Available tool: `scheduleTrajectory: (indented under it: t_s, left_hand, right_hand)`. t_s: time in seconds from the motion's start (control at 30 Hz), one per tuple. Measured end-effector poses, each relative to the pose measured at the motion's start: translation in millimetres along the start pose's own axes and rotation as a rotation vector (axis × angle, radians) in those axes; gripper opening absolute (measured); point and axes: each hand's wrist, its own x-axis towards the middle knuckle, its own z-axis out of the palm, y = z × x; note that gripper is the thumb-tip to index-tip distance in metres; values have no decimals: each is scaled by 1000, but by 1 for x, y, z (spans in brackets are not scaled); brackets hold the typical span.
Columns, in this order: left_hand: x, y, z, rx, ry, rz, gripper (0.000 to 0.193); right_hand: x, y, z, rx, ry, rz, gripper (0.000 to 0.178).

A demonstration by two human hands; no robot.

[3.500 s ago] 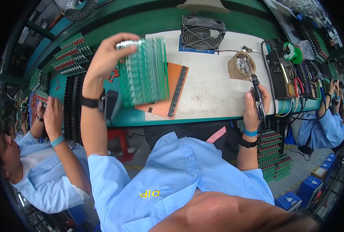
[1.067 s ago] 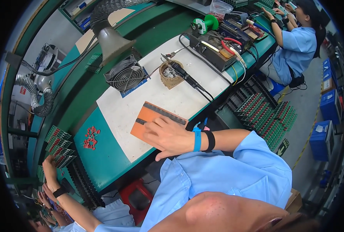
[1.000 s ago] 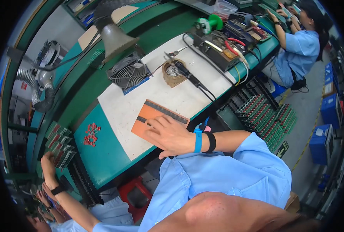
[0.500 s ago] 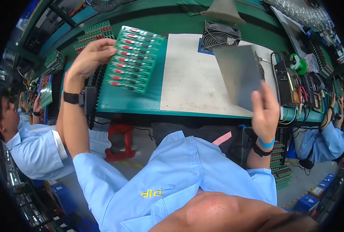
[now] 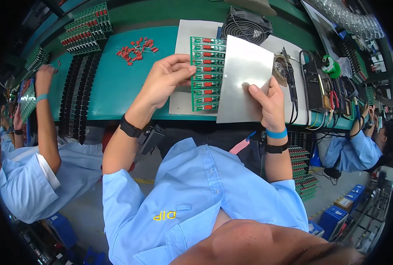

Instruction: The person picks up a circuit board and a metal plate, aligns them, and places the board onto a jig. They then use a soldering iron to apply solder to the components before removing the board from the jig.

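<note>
Step in hand, AFAICT: bringing plate & PCB together, both held up over the bench. L hand [image 5: 166, 78] pinches the green PCB [image 5: 208, 73] by its 9 o'clock edge, thumb vs fingers; PCB sits ~12 o'clock in view, red comps facing up. R hand [image 5: 272, 106] grips the metal plate [image 5: 243, 66] at its 3–4 o'clock edge, thumb on face, fingers mostly hidden behind. Plate overlaps PCB's 3 o'clock side; can't tell if touching. Next move prob calls for squaring edges, keeping plate flat & not knocking parts. Loose red comps [image 5: 137, 51] at 11, soldering iron [image 5: 290, 75] at 2, both clear of PCB.
</note>
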Motion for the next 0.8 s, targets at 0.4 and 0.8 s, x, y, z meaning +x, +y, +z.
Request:
scheduleTrajectory:
  t_s: [0.4,0.8]
  left_hand:
    - [-10,6,24,-10,-48,87,34]
    - [-17,9,30,-6,-91,163,32]
  right_hand:
    - [16,16,-2,-137,-42,32,63]
    - [15,16,-4,-100,-60,-13,62]
